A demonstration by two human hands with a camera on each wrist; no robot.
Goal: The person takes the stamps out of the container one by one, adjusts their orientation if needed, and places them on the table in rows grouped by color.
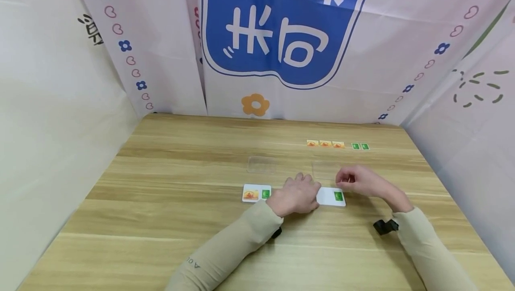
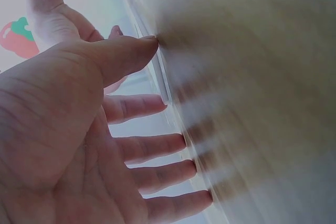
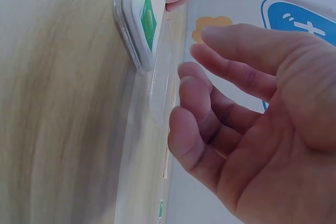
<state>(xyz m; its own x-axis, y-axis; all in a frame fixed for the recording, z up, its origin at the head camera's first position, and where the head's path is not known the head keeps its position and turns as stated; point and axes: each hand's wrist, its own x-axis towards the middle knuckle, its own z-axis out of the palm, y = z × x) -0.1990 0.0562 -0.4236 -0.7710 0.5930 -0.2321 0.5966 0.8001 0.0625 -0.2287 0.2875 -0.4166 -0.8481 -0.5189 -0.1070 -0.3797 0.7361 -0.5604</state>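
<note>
In the head view a white flat case (image 1: 327,196) with a small green sticker (image 1: 338,196) at its right end lies on the table. My left hand (image 1: 297,192) holds its left end, covering that part. In the left wrist view the thumb (image 2: 131,53) and index finger (image 2: 137,107) touch opposite edges of the case, with the other fingertips on the table. Just above the case's right end is my right hand (image 1: 362,181). Its fingers are loosely bent in the right wrist view, with nothing visible between thumb (image 3: 247,45) and fingers.
Left of my left hand lies another white case (image 1: 256,188) bearing an orange and a green sticker. Clear plastic pieces (image 1: 261,164) (image 1: 326,169) lie behind both cases. Farther back are three orange stickers (image 1: 325,143) and two green ones (image 1: 360,146). Printed cloth (image 1: 169,58) surrounds the wooden table (image 1: 161,219).
</note>
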